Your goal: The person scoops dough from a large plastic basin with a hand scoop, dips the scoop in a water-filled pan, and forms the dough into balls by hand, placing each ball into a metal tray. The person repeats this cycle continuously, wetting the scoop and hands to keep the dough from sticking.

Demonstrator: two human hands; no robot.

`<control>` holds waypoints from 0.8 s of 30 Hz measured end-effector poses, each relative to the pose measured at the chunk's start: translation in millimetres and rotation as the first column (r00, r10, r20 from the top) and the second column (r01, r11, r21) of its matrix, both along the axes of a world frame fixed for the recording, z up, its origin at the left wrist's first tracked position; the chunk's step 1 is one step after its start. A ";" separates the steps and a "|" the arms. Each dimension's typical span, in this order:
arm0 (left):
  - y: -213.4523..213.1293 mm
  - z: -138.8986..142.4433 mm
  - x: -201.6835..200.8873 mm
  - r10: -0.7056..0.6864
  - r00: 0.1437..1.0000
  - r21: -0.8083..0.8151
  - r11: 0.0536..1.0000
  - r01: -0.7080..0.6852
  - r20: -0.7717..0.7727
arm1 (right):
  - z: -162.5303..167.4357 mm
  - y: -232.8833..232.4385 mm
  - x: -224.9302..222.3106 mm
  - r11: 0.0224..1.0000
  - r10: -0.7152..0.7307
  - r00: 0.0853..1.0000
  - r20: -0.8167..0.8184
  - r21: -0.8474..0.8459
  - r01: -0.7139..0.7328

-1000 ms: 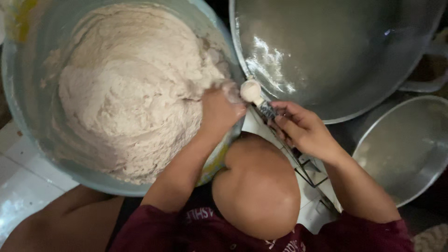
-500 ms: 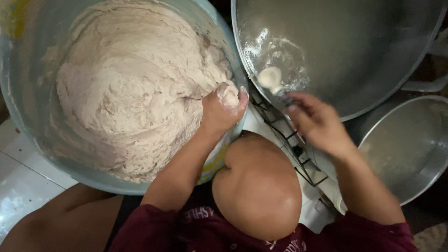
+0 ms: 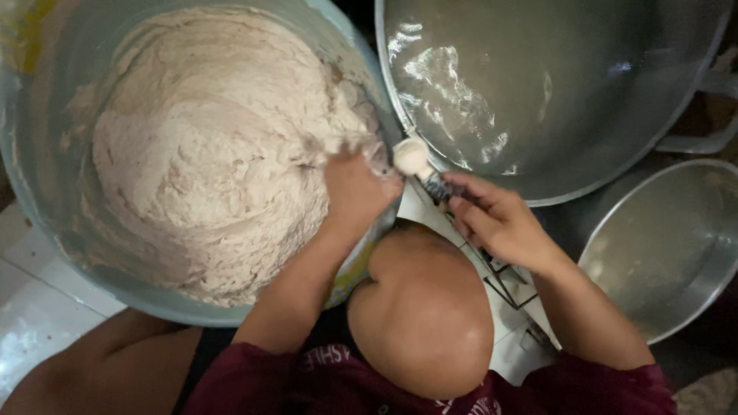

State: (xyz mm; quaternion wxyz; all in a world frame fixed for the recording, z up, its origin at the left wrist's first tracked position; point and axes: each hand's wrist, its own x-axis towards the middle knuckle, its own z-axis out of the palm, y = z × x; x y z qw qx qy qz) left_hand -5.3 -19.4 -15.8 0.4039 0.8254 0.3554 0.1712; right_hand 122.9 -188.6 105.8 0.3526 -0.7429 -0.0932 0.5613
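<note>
Maroon short sleeves, bare hands

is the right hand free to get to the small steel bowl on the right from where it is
Probably yes. The right hand holds a spoon of dough by the wok, but nothing lies between it and the steel bowl.
</note>
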 end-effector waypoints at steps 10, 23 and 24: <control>1.2 -1.5 -7.0 -0.059 0.978 -0.035 0.997 0.067 0.200 | -17.9 -24.8 40.1 0.993 0.117 0.755 0.645 -0.054 -0.108; -6.3 -19.1 -7.3 -0.010 0.969 -0.114 0.993 0.040 0.247 | -7.9 6.9 -7.6 0.982 0.135 0.949 0.285 0.090 -0.166; -6.0 -20.9 -6.7 -0.035 0.974 -0.123 0.990 0.063 0.222 | -5.7 9.8 -9.4 0.979 0.175 0.939 0.296 0.051 -0.198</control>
